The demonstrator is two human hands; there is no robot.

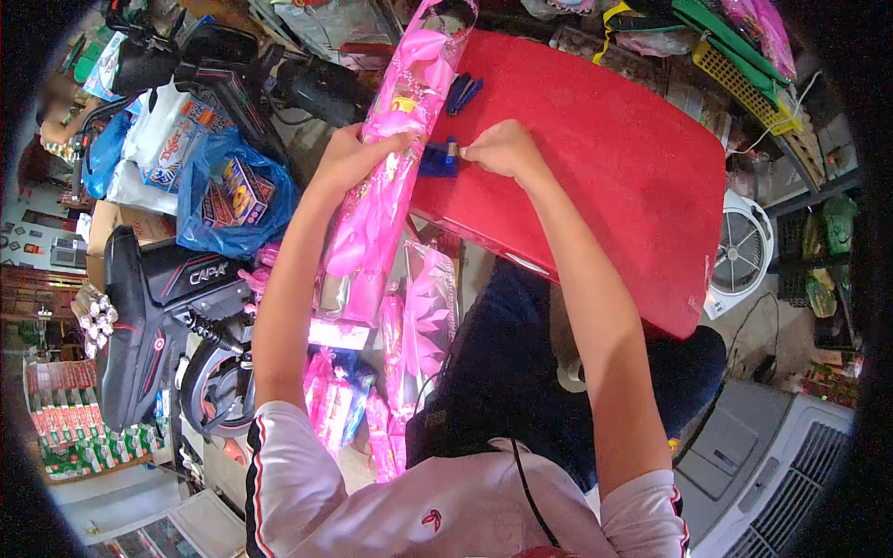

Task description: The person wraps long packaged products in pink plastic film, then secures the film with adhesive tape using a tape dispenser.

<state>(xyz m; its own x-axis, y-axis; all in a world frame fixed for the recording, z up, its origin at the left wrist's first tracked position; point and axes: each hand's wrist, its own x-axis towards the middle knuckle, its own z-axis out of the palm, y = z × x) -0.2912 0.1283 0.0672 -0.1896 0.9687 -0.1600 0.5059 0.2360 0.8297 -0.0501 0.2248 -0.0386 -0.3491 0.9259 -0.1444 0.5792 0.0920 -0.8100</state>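
My left hand (353, 153) grips a long pink cellophane-wrapped package (391, 158) that lies along the left edge of a red table (614, 149). My right hand (507, 149) is closed over a small blue stapler-like tool (437, 158) that rests on the table against the package's edge. Another small blue object (462, 93) lies on the table just beyond the hands.
More pink packages (419, 325) are piled below the table by my knees. A scooter (177, 307) and a blue plastic bag with boxes (233, 191) stand at the left. A white fan (739, 251) and a grey appliance (763, 465) sit at the right. Cluttered shelves run along the top.
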